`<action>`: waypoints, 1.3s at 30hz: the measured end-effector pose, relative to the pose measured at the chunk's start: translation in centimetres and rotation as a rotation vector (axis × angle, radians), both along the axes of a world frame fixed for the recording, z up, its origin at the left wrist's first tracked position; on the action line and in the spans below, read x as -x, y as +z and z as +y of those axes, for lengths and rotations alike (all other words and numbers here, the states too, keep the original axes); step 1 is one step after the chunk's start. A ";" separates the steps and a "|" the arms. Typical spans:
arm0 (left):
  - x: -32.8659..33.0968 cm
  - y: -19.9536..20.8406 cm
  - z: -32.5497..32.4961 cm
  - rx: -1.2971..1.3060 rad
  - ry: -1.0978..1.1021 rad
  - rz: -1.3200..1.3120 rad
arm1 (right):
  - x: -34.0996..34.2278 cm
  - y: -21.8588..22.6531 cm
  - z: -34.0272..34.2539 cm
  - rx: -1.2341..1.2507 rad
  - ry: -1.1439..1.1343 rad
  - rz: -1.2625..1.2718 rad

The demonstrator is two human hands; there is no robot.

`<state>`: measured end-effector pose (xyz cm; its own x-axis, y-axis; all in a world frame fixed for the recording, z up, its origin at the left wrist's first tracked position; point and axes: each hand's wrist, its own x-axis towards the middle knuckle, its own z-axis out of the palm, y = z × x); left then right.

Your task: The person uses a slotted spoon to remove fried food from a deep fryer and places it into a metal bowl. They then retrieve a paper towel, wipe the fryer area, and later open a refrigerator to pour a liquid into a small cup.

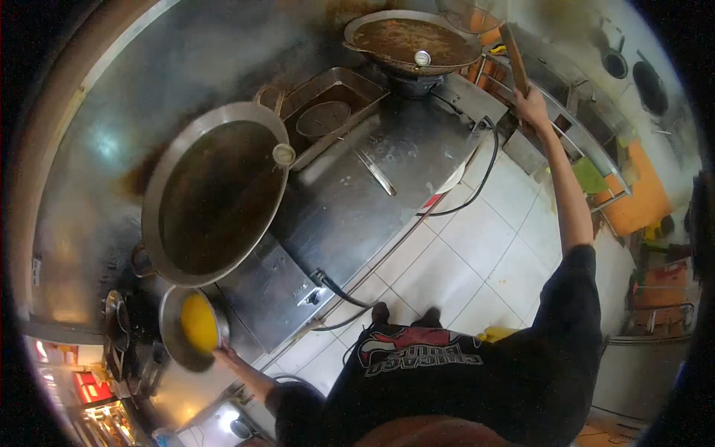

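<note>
At the lower left, my left hand (226, 354) grips the rim of a metal bowl (170, 316) with yellow liquid (198, 322) in it. The bowl is beside the near edge of a large wok (216, 201) filled with dark oil, with a round dial thermometer (284, 154) at its rim. At the upper right, my right hand (530, 108) is closed around the wooden handle of a wire skimmer (514, 59). Its mesh head (469, 13) is partly cut off at the top, over the right edge of a second wok (410, 41) of brownish, foamy oil with its own thermometer (422, 58).
Between the woks sits a rectangular metal tray (365, 83) holding a round strainer (324, 119), whose handle (380, 177) lies across the steel counter (335, 216). Black cables (488, 179) hang by the counter's front edge. A wire rack (588, 171) stands at the right, above the tiled floor (477, 246).
</note>
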<state>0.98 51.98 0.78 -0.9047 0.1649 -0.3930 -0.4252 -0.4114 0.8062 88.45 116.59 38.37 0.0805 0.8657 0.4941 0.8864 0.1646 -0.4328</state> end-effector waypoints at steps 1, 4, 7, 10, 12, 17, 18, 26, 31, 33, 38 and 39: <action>-1.3 0.8 -0.4 0.071 -0.253 -0.016 | -1.2 -0.3 3.0 -0.045 -0.038 -0.067; -8.2 1.5 -2.1 0.047 0.298 0.020 | -1.5 -2.3 9.7 -0.083 -0.041 -0.176; -17.3 2.8 -2.0 0.068 0.545 0.071 | -3.1 -2.2 14.5 -0.074 -0.025 -0.263; -27.8 5.8 -3.0 0.136 0.708 0.158 | -7.7 -3.5 20.3 -0.068 0.086 -0.272; -34.8 7.3 -3.1 0.263 0.578 0.201 | -9.8 -3.8 24.6 0.001 0.122 -0.351; -50.2 11.6 -3.4 0.301 0.308 0.307 | -15.5 -4.9 32.3 -0.025 0.437 -0.453; -54.5 13.1 -1.9 0.418 0.396 0.256 | -14.6 -3.1 31.8 0.240 0.447 -0.367; -72.2 22.9 14.9 0.654 0.395 0.030 | -14.9 2.9 24.8 1.212 0.399 0.585; -74.8 22.1 21.3 0.471 0.238 -0.015 | -8.8 5.5 19.1 1.411 0.703 1.099; -75.1 24.5 27.0 0.454 0.208 -0.044 | -6.8 3.8 19.4 1.571 0.812 1.472; -74.1 24.6 35.4 0.175 -0.024 0.056 | -1.4 3.2 18.6 1.407 0.776 1.904; -73.5 24.3 36.6 0.173 -0.088 0.054 | -1.2 3.3 19.0 1.341 0.751 1.942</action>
